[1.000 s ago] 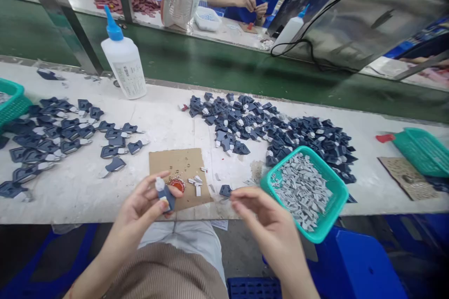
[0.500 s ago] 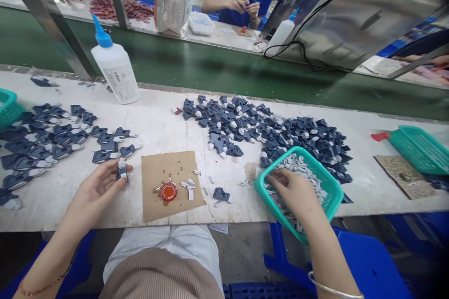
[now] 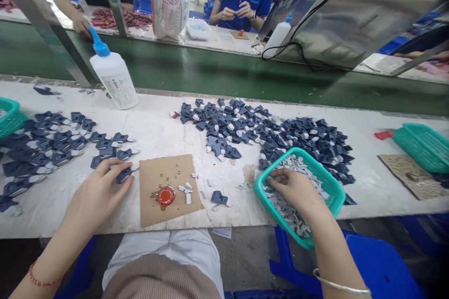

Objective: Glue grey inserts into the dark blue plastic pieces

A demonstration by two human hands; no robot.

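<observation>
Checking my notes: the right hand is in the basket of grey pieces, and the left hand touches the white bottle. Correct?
No: the left hand is at a dark blue part beside the cardboard, not on the white bottle, as the head view shows. The rest stands.

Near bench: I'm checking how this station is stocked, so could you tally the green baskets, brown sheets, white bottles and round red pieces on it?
Green baskets: 3
Brown sheets: 2
White bottles: 1
Round red pieces: 1
Total: 7
</observation>
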